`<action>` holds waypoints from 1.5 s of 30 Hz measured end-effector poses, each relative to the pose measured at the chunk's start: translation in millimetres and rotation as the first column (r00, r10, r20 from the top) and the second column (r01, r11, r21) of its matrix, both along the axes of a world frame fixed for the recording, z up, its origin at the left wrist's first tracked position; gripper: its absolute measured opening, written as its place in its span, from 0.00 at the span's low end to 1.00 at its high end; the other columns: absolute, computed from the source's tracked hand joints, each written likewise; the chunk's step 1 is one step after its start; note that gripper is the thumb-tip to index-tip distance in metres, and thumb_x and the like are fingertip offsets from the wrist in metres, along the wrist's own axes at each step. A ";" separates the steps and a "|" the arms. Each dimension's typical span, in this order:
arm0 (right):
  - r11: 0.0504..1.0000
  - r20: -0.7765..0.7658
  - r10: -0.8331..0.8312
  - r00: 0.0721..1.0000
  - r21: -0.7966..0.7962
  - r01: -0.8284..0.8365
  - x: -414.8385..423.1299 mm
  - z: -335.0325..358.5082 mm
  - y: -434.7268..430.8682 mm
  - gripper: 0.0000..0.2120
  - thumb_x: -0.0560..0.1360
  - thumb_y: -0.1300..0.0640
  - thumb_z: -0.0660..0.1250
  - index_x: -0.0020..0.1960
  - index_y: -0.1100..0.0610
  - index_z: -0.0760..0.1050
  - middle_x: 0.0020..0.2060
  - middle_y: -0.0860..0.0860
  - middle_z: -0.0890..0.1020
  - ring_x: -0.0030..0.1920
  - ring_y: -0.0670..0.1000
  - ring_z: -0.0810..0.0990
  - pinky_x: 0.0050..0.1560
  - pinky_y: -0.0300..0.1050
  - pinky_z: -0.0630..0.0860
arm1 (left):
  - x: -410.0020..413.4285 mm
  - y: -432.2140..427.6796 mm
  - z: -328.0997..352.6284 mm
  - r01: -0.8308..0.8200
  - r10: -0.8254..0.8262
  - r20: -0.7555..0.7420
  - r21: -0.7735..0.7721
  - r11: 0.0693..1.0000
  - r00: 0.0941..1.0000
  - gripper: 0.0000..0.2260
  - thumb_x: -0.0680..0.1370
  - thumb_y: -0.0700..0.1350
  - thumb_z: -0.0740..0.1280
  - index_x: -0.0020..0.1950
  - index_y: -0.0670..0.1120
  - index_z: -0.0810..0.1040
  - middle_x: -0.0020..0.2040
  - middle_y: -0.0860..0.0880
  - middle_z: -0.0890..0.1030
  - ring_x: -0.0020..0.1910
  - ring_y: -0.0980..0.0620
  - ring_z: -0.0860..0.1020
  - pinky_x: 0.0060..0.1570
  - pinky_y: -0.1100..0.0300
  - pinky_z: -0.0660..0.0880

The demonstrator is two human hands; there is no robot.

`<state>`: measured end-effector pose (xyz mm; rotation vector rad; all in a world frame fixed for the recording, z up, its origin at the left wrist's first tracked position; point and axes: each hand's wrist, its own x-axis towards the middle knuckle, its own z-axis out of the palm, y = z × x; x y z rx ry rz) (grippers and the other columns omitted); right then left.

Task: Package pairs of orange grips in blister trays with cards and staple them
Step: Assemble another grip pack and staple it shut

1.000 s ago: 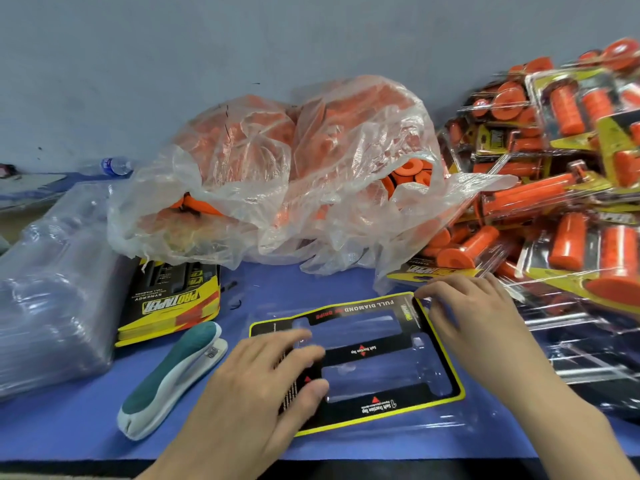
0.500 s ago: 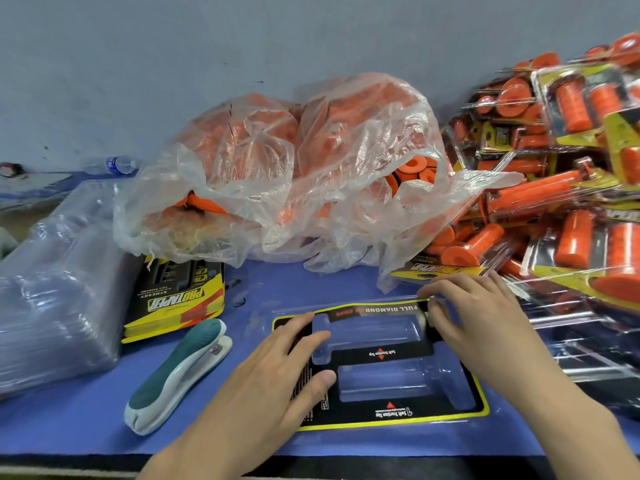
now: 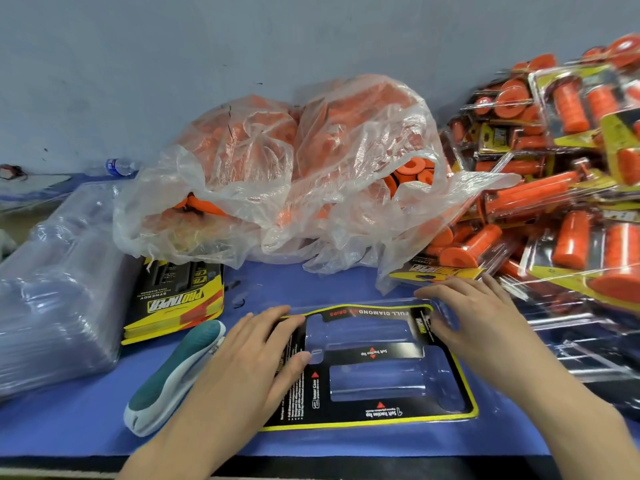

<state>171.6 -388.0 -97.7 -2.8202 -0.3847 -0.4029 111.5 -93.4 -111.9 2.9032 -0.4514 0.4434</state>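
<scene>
A black and yellow card [image 3: 375, 415] lies flat on the blue table, fitted over a clear blister tray [image 3: 377, 381] whose two pockets show through its cut-outs and hold no grips. My left hand [image 3: 249, 355] presses flat on the card's left end with straight fingers. My right hand [image 3: 474, 317] rests on the upper right corner, fingers spread. A teal and white stapler [image 3: 173, 375] lies just left of my left hand. Loose orange grips [image 3: 414, 171] fill a crumpled clear bag [image 3: 294, 188] behind the card.
A stack of printed cards [image 3: 175, 299] sits behind the stapler. Stacked clear trays [image 3: 55, 299] fill the left side. A heap of finished packs [image 3: 571, 209] crowds the right edge. A water bottle [image 3: 119, 166] lies by the grey wall.
The card and tray have slid toward me and to the right. Both hands stayed on it and now press its two ends flat.
</scene>
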 end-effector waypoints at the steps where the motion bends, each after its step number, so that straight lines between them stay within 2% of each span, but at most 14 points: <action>1: 1.000 0.001 -0.001 1.000 -0.010 0.001 0.2 -0.1 0.3 0.15 0.79 0.51 0.63 0.64 0.40 0.73 0.61 0.38 0.76 0.68 0.45 0.68 0.75 0.46 0.45 | -1.6 -4.9 2.1 0.025 -0.024 0.035 -0.016 1.000 0.999 0.23 0.81 0.60 0.52 0.68 0.51 0.74 0.67 0.53 0.74 0.65 0.52 0.74 0.67 0.57 0.66; 3: 1.000 -0.001 -0.004 1.000 -0.023 0.004 0.8 0.3 0.9 0.15 0.80 0.50 0.62 0.65 0.40 0.72 0.62 0.38 0.75 0.69 0.45 0.67 0.75 0.46 0.45 | -5.5 -20.5 4.0 0.142 -0.136 0.112 -0.045 0.989 0.984 0.19 0.81 0.57 0.56 0.66 0.50 0.76 0.67 0.51 0.75 0.64 0.51 0.75 0.65 0.57 0.67; 6: 1.000 0.004 0.002 1.000 -0.029 -0.002 1.2 2.0 2.0 0.15 0.80 0.50 0.62 0.65 0.40 0.73 0.62 0.39 0.76 0.68 0.46 0.68 0.76 0.48 0.49 | -11.1 -56.0 2.3 0.355 -0.351 0.222 0.021 0.935 0.910 0.14 0.80 0.54 0.62 0.63 0.52 0.79 0.67 0.49 0.76 0.66 0.51 0.74 0.68 0.52 0.69; 10: 0.999 0.015 0.002 1.000 -0.037 -0.002 0.7 3.3 3.0 0.15 0.79 0.50 0.62 0.65 0.42 0.73 0.61 0.40 0.76 0.69 0.47 0.68 0.76 0.49 0.49 | -16.2 -97.5 -1.7 0.469 -0.485 0.162 0.124 0.874 0.860 0.14 0.79 0.54 0.61 0.64 0.57 0.76 0.69 0.48 0.74 0.69 0.50 0.72 0.70 0.50 0.67; 18: 0.999 0.011 0.010 1.000 -0.039 -0.009 -0.9 2.7 1.4 0.15 0.79 0.51 0.62 0.66 0.43 0.74 0.61 0.42 0.77 0.69 0.49 0.68 0.76 0.50 0.48 | -11.0 -109.4 -10.8 0.466 -0.486 0.079 0.190 0.864 0.870 0.11 0.80 0.55 0.60 0.61 0.56 0.75 0.69 0.47 0.74 0.69 0.48 0.71 0.73 0.50 0.63; 27: 0.999 0.023 0.023 0.999 -0.031 -0.022 -2.4 2.6 -0.1 0.14 0.79 0.52 0.63 0.63 0.45 0.76 0.58 0.43 0.79 0.66 0.50 0.71 0.75 0.53 0.54 | -14.7 -113.8 -15.0 0.487 -0.500 0.071 0.149 0.861 0.863 0.15 0.81 0.56 0.59 0.67 0.57 0.70 0.72 0.48 0.70 0.69 0.50 0.70 0.71 0.50 0.65; 30: 1.000 0.056 0.030 0.998 0.006 -0.030 -1.7 3.5 1.1 0.12 0.78 0.56 0.65 0.60 0.49 0.79 0.54 0.47 0.82 0.62 0.55 0.75 0.70 0.57 0.63 | -16.2 -104.6 -7.0 0.480 -0.484 0.101 0.064 0.875 0.869 0.15 0.82 0.57 0.57 0.66 0.55 0.73 0.71 0.49 0.71 0.69 0.50 0.70 0.71 0.51 0.64; 33: 0.995 0.123 0.049 0.991 0.077 -0.058 -0.5 5.8 1.7 0.12 0.76 0.61 0.68 0.57 0.53 0.81 0.51 0.51 0.83 0.58 0.59 0.77 0.64 0.60 0.69 | -12.8 -76.8 4.6 0.422 -0.414 0.151 -0.026 0.906 0.898 0.14 0.83 0.55 0.57 0.62 0.52 0.76 0.66 0.51 0.75 0.64 0.51 0.73 0.66 0.56 0.68; 36: 0.986 0.156 0.076 0.985 0.133 -0.097 -2.3 11.8 5.2 0.13 0.76 0.61 0.65 0.58 0.52 0.81 0.51 0.50 0.82 0.58 0.58 0.76 0.66 0.62 0.67 | -5.2 -34.3 13.4 0.281 -0.265 0.139 -0.110 0.953 0.954 0.14 0.83 0.53 0.57 0.61 0.52 0.78 0.61 0.55 0.77 0.60 0.54 0.76 0.60 0.58 0.71; 40: 0.981 0.170 0.117 0.978 0.136 -0.141 -5.3 16.6 15.2 0.13 0.77 0.60 0.64 0.59 0.51 0.80 0.53 0.48 0.82 0.58 0.56 0.75 0.67 0.62 0.67 | 0.7 18.3 18.5 0.142 -0.125 0.114 -0.164 0.976 0.986 0.14 0.81 0.53 0.57 0.59 0.50 0.78 0.55 0.57 0.78 0.53 0.54 0.79 0.52 0.53 0.75; 45: 0.980 0.180 0.122 0.976 0.132 -0.147 -0.1 21.4 26.0 0.12 0.77 0.59 0.63 0.57 0.53 0.81 0.52 0.50 0.82 0.58 0.58 0.76 0.65 0.61 0.69 | 1.9 52.3 21.8 0.031 0.011 0.137 -0.302 0.953 0.990 0.12 0.81 0.53 0.59 0.60 0.53 0.76 0.52 0.59 0.77 0.53 0.56 0.78 0.53 0.56 0.73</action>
